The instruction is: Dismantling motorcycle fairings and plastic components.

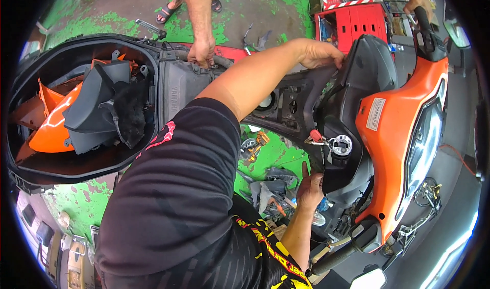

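Observation:
A partly stripped orange and black scooter lies across the view, its front at the right. My left arm, in a black sleeve, reaches over its middle, and my left hand grips the far edge of the black inner front panel. At the panel's near edge, my right hand has its thumb raised and its other fingers partly hidden behind the plastic. Between my hands sits the ignition lock with a key and red fob. The orange handlebar cover is to the right.
Loose orange and grey panels fill the storage bin at left. A co-worker's hand holds the frame; another person's hand is at the far handlebar grip. Parts litter the green floor. A red tool case stands behind.

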The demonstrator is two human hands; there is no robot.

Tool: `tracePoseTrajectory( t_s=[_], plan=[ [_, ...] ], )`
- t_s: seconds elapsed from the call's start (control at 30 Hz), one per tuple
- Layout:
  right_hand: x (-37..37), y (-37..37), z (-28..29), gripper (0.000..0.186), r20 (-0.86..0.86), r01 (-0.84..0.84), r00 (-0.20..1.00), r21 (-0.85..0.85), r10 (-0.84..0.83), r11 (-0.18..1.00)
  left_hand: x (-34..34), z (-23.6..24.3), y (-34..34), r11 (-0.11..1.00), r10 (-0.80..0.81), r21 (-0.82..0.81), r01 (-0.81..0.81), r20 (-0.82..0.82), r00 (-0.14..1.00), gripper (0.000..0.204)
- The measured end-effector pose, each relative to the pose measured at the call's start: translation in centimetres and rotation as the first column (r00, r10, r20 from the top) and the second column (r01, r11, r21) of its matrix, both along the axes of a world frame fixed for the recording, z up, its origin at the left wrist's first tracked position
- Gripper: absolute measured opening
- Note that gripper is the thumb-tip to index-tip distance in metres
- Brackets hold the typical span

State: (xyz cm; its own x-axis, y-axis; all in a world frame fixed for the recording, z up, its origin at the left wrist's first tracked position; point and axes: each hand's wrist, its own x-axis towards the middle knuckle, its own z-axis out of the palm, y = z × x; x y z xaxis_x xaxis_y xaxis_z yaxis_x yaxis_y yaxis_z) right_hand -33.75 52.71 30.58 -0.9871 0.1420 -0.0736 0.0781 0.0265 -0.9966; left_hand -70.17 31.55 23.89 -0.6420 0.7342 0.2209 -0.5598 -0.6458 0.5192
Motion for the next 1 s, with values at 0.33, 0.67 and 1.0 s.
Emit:
tracePoseTrajectory(
  t_s=[0.33,0.67,1.0],
  plan=[
    [0.8,-2.8,0.6,0.054,-0.056,0.045,0.997,-0.157,-0.054,0.987,1.6,1.6,-2.7,0.996,0.087,0.038,-0.087,0.005,0.996,0.02],
    [2.8,-4.9,0.8,0.042,-0.145,0.117,0.98,-0.136,-0.136,0.984,3.5,4.0,-5.1,0.992,0.122,0.038,-0.118,-0.152,0.981,0.04],
    [3.7,-9.4,3.3,0.039,-0.291,0.158,0.94,-0.094,-0.178,0.983,9.4,8.6,-8.9,0.951,0.268,-0.05,-0.306,-0.36,0.894,0.036]
  ],
)
